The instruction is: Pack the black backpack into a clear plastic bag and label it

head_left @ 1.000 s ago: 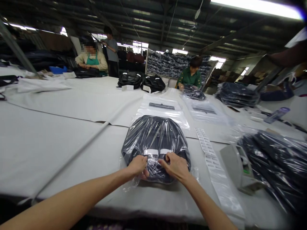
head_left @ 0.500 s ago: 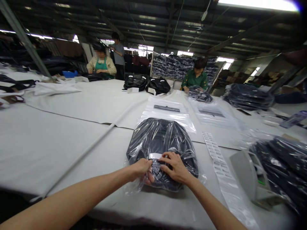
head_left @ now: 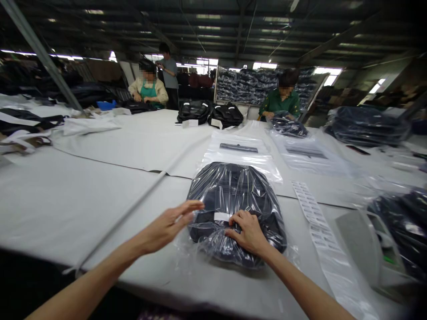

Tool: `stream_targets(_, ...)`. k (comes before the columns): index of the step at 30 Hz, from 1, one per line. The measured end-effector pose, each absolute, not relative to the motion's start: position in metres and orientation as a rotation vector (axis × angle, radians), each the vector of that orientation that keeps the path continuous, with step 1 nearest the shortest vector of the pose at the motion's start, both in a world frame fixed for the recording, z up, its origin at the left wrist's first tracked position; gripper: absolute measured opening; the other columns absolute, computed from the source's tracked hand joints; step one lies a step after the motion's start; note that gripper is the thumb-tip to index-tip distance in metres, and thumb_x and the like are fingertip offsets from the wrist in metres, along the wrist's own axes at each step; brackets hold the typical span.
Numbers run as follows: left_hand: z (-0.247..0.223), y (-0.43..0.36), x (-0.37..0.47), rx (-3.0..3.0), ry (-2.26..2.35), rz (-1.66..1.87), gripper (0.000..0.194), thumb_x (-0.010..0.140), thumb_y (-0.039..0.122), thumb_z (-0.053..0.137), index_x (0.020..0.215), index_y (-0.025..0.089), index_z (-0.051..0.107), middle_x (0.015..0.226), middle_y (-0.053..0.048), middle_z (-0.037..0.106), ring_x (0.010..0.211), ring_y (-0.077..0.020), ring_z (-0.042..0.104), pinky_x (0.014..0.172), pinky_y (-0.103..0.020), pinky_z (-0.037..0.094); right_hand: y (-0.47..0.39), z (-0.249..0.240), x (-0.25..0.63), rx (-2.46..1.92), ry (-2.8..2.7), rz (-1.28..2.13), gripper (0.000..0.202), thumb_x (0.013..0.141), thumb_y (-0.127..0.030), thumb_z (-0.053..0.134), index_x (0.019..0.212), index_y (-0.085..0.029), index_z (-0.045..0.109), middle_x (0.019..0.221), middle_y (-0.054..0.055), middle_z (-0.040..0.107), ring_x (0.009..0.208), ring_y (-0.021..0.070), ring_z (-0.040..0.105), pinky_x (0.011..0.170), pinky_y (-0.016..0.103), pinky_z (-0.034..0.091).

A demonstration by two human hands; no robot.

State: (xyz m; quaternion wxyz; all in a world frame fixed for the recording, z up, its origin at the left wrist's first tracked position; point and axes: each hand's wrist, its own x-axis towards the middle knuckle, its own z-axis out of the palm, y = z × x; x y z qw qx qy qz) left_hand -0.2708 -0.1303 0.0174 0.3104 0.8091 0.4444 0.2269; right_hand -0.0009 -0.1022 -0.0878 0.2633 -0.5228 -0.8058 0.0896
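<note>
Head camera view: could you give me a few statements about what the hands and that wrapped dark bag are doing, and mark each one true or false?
1. The right hand presses on the bagged dark bag. True.
2. The left hand has a closed grip on the plastic. False: it is open, fingers stretched out, at the bag's left edge.
3. A white label sits on the package by the right hand's fingertips. True.
4. The package lies on bare floor. False: it lies on a white table.
5. A strip of printed stickers lies right of the package. True.
6. Nobody else is at the table. False: a person in green works at the far end.
</note>
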Motion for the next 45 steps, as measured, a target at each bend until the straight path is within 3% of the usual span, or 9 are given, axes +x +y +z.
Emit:
stream_targets(6, -0.046, -0.157, -0.322, 2.908, 1.214, 0.578, 0.069, 0.065, 0.038, 0.074, 0.128, 0.027, 0.047, 0.139, -0.012, 0.040, 0.128, -0.0343, 0.033, 0.106, -0.060, 0.012, -0.103, -0.088, -0.001, -1.399, -2.150, 0.257, 0.026, 0.076, -0.049, 0.062, 0.082, -0.024, 0.060, 0.088, 0.000, 0.056, 0.088, 0.0188, 0.050, 0.078, 0.033, 0.031)
stream_targets(9, -0.077, -0.148, -0.296, 2.586, 1.239, 0.929, 0.024, 0.082, 0.043, 0.055, 0.084, 0.022, 0.065, 0.090, -0.007, 0.067, 0.090, -0.0212, 0.059, 0.095, -0.043, 0.039, -0.103, -0.087, -0.001, -1.400, -2.130, 0.283, 0.024, 0.075, -0.047, 0.065, 0.081, -0.023, 0.060, 0.088, 0.000, 0.057, 0.089, 0.0185, 0.050, 0.079, 0.033, 0.031)
stream_targets(14, -0.097, -0.112, -0.284, 1.311, 1.612, 1.148, 0.048, 0.074, 0.062, 0.051, 0.055, 0.018, 0.047, 0.042, 0.006, 0.039, 0.039, -0.0097, 0.037, 0.042, -0.022, 0.032, -0.101, -0.086, 0.001, -1.435, -2.085, 0.343, 0.018, 0.075, -0.041, 0.067, 0.078, -0.024, 0.063, 0.085, -0.001, 0.058, 0.088, 0.0176, 0.052, 0.079, 0.032, 0.031)
stream_targets(18, -0.096, -0.102, -0.306, 1.096, 1.594, 1.115, 0.045, 0.060, 0.060, 0.063, 0.064, 0.016, 0.051, 0.052, 0.003, 0.050, 0.045, -0.0125, 0.046, 0.046, -0.025, 0.039, -0.098, -0.087, 0.000, -1.440, -2.076, 0.380, 0.015, 0.077, -0.039, 0.065, 0.076, -0.024, 0.064, 0.084, -0.001, 0.059, 0.087, 0.0171, 0.052, 0.078, 0.032, 0.031)
stream_targets(23, -0.057, -0.134, -0.285, 1.540, 1.541, 1.805, 0.027, 0.069, 0.041, 0.063, 0.083, 0.021, 0.053, 0.076, -0.002, 0.055, 0.071, -0.0166, 0.054, 0.065, -0.029, 0.045, -0.097, -0.086, 0.000, -1.435, -2.045, 0.388, 0.017, 0.077, -0.040, 0.065, 0.074, -0.023, 0.062, 0.082, -0.001, 0.058, 0.085, 0.0171, 0.051, 0.078, 0.032, 0.031)
stream_targets(28, -0.048, -0.123, -0.182, 2.508, 0.584, 0.528, 0.025, 0.075, 0.045, 0.062, 0.068, 0.021, 0.055, 0.067, -0.004, 0.057, 0.067, -0.0181, 0.053, 0.067, -0.031, 0.043, -0.097, -0.091, 0.002, -1.430, -2.038, 0.371, 0.013, 0.075, -0.034, 0.066, 0.073, -0.022, 0.062, 0.082, -0.001, 0.058, 0.083, 0.0164, 0.050, 0.078, 0.032, 0.031)
stream_targets(32, -0.072, -0.085, -0.134, 2.450, 0.839, 0.507, 0.034, 0.067, 0.045, 0.071, 0.075, 0.020, 0.051, 0.073, -0.001, 0.055, 0.069, -0.0178, 0.052, 0.064, -0.029, 0.042, -0.087, -0.096, 0.001, -1.381, -1.859, 0.557, 0.006, 0.078, -0.022, 0.055, 0.073, -0.020, 0.058, 0.077, -0.001, 0.059, 0.080, 0.0164, 0.051, 0.076, 0.031, 0.035)
stream_targets(37, -0.085, -0.073, -0.135, 2.350, 0.956, 0.652, 0.053, 0.066, 0.034, 0.074, 0.110, 0.022, 0.047, 0.102, -0.004, 0.052, 0.092, -0.0208, 0.052, 0.080, -0.032, 0.042, -0.083, -0.068, 0.045, -1.268, -1.575, 0.839, 0.024, 0.089, -0.025, 0.029, 0.095, -0.019, 0.052, 0.087, 0.004, 0.065, 0.080, 0.0154, 0.061, 0.071, 0.030, 0.047)
stream_targets(45, -0.076, -0.073, -0.134, 2.275, 0.992, 0.567, 0.038, 0.069, 0.038, 0.071, 0.097, 0.022, 0.051, 0.090, 0.000, 0.052, 0.082, -0.0174, 0.051, 0.073, -0.028, 0.038, -0.205, -0.066, 0.165, -1.594, -2.091, 0.502, 0.088, 0.061, -0.032, 0.070, 0.140, -0.028, 0.031, 0.144, 0.011, 0.033, 0.131, 0.0307, 0.032, 0.105, 0.051, 0.031)
